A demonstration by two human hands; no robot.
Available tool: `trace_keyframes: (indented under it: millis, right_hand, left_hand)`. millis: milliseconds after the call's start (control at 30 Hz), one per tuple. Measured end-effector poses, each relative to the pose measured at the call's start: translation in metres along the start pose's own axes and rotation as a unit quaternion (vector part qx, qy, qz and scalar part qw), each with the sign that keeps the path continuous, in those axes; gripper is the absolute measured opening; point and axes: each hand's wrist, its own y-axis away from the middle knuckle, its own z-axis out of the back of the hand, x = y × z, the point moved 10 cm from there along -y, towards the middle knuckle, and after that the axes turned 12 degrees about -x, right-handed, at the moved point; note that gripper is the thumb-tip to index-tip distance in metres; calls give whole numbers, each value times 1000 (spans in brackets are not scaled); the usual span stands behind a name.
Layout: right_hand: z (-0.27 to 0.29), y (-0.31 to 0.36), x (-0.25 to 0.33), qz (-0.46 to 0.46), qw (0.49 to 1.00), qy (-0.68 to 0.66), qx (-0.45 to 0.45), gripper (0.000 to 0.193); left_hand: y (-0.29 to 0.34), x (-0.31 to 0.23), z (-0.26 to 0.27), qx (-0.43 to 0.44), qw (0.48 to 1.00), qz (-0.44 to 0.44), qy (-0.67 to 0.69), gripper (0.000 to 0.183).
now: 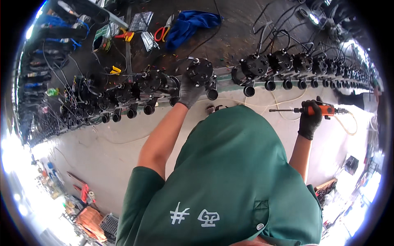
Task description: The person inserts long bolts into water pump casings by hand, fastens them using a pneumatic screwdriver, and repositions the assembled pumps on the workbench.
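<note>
My left hand [191,93], in a dark grey glove, grips the side of a black round pump-like unit [200,71] at the near edge of the bench. The unit's short pipe outlet [212,94] points toward me, and its body partly hides my fingers. Off to the right, my right hand [310,118], in a black glove, is wrapped round an orange air screwdriver [326,109]. Its long bit [282,110] points left, apart from the units, and a pale air hose [352,123] trails from its other end.
Rows of similar black units [254,65] line the bench edge on both sides, cables rising behind. Farther back on the dark bench [230,37] lie a blue cloth [191,25], red-handled scissors [164,29] and yellow-handled pliers [126,35]. Hoses [262,104] cross the floor.
</note>
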Motion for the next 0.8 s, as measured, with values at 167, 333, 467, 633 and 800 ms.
trace_keyframes:
  millis: [167,333,467,633,800]
  right_hand:
    - [-2,-3,8,14,1000,15,3,55]
    - [0,-17,20,14,1000,9,10,51]
    - [6,-9,28,26,1000,3,-15,51]
    - [6,2,34,33,999,-19,-3,45]
    - [22,3,34,40,998,-31,-40,43]
  left_hand:
    - [-34,-90,-41,47,997,-55,-4,64]
    - [-99,-62,-11,-58,895,70,-436,78]
    - [-113,-56,-13,-82,893,135,-421,79]
    - [-120,-58,-20,-45,897,111,-425,80]
    - [-121,-54,-24,-46,889,102,-444,93]
